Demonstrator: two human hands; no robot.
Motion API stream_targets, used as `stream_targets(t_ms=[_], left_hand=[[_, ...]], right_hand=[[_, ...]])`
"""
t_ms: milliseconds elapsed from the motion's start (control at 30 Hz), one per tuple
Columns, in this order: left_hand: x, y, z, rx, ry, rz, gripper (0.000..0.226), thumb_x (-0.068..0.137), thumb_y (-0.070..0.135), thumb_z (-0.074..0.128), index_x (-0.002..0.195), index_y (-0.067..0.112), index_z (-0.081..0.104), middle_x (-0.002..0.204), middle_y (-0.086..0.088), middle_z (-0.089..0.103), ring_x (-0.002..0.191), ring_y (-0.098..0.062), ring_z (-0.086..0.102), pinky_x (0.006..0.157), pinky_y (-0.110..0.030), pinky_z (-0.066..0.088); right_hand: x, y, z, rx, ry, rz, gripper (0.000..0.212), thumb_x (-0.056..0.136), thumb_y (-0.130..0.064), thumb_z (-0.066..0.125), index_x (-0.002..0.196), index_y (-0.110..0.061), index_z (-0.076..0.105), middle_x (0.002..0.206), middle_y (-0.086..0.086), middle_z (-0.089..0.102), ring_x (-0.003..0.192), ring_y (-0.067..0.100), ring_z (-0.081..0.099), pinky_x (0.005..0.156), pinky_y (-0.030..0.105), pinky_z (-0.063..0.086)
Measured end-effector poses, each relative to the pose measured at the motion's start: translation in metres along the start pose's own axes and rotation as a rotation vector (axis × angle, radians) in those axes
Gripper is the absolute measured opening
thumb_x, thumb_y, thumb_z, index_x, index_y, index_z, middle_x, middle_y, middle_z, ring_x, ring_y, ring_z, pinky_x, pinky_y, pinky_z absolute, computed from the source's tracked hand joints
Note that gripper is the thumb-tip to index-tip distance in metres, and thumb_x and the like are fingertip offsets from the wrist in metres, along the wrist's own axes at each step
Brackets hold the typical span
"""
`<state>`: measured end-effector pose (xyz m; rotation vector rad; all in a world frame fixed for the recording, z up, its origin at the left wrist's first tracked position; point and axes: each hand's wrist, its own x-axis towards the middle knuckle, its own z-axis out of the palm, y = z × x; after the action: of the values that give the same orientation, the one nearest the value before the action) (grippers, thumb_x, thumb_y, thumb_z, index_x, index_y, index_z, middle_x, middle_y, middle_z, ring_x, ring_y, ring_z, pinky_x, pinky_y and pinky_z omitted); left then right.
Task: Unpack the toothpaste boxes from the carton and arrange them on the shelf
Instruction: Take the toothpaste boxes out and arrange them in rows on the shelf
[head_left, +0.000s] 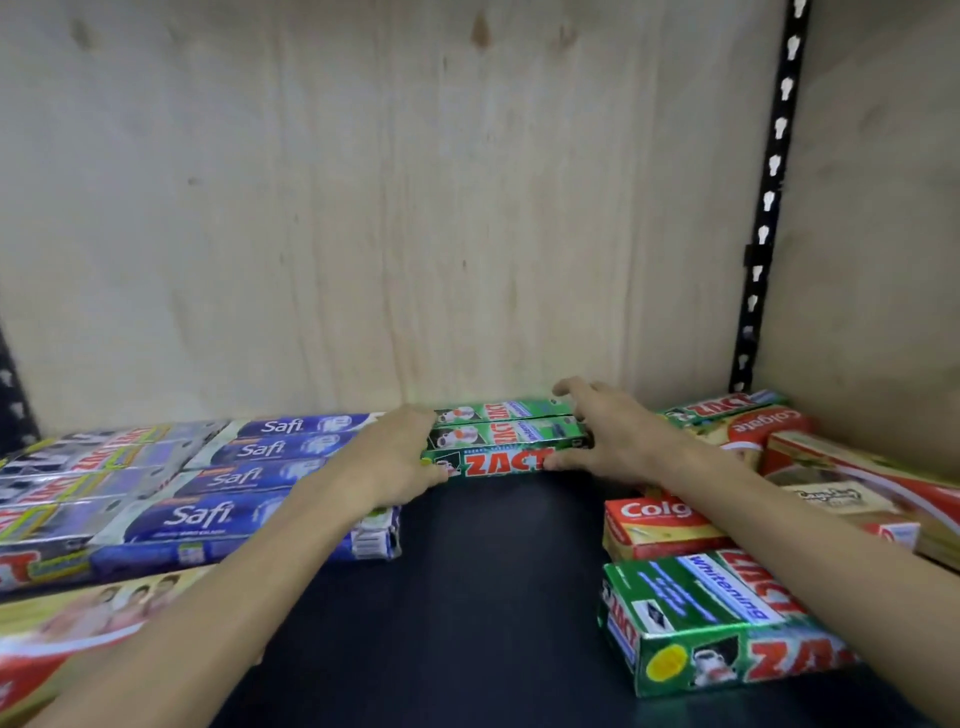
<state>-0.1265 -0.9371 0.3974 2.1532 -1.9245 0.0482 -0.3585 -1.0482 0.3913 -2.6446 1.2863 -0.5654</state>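
Note:
Two green Zact toothpaste boxes (506, 439) lie side by side at the back of the dark shelf (467, 597), against the wooden back wall. My left hand (395, 457) grips their left end, thumb at the front face. My right hand (608, 431) holds their right end, fingers over the top and thumb on the front. Blue Safi boxes (249, 483) lie in rows just left of them. The carton is not in view.
Grey Zact boxes (78, 478) fill the far left. Red Colgate boxes (670, 525) and a green Zact pack (722, 623) crowd the right side. A black slotted upright (769, 208) runs up the right corner. Dark bare shelf lies between my forearms.

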Motion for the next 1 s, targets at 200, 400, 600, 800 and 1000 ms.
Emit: stream_targets(t_ms=[200, 400, 600, 800, 1000], left_hand=[[-0.002, 0.000, -0.006, -0.013, -0.041, -0.017, 0.059, 0.089, 0.023, 0.069, 0.144, 0.020, 0.048, 0.137, -0.004, 0.057, 0.115, -0.019, 0.057, 0.097, -0.031, 0.047], [0.004, -0.006, -0.013, 0.112, -0.185, 0.014, 0.040, 0.098, 0.033, 0.054, 0.135, 0.020, 0.049, 0.128, -0.004, 0.060, 0.107, -0.022, 0.056, 0.089, -0.032, 0.046], [0.014, -0.006, -0.040, 0.201, -0.224, 0.063, 0.059, 0.092, 0.039, 0.068, 0.145, 0.020, 0.051, 0.139, -0.003, 0.061, 0.125, -0.021, 0.057, 0.106, -0.035, 0.044], [0.010, -0.025, -0.031, 0.063, -0.096, 0.085, 0.062, 0.085, 0.045, 0.075, 0.141, 0.026, 0.056, 0.139, 0.002, 0.061, 0.123, -0.016, 0.056, 0.102, -0.029, 0.043], [0.006, -0.023, -0.025, 0.021, -0.065, 0.059, 0.061, 0.086, 0.045, 0.073, 0.142, 0.028, 0.055, 0.137, 0.003, 0.061, 0.118, -0.015, 0.057, 0.102, -0.034, 0.045]], right_hand=[[-0.003, -0.001, 0.002, -0.048, -0.002, -0.017, 0.090, 0.079, -0.061, 0.074, 0.150, -0.030, 0.029, 0.142, 0.007, 0.041, 0.128, 0.029, 0.049, 0.107, 0.048, 0.044], [-0.003, 0.000, 0.002, -0.059, -0.027, -0.010, 0.100, 0.077, -0.068, 0.072, 0.155, -0.029, 0.022, 0.150, 0.010, 0.046, 0.133, 0.030, 0.048, 0.107, 0.050, 0.044], [-0.003, -0.001, 0.001, -0.029, -0.024, -0.007, 0.101, 0.077, -0.064, 0.074, 0.155, -0.027, 0.022, 0.150, 0.011, 0.047, 0.132, 0.030, 0.050, 0.106, 0.048, 0.045], [-0.002, -0.001, 0.002, -0.006, -0.021, 0.010, 0.101, 0.077, -0.062, 0.076, 0.154, -0.025, 0.022, 0.151, 0.011, 0.046, 0.134, 0.030, 0.049, 0.107, 0.048, 0.045], [-0.001, -0.001, 0.003, -0.052, 0.013, 0.033, 0.104, 0.074, -0.069, 0.074, 0.153, -0.023, 0.023, 0.149, 0.009, 0.049, 0.132, 0.031, 0.051, 0.107, 0.050, 0.044]])
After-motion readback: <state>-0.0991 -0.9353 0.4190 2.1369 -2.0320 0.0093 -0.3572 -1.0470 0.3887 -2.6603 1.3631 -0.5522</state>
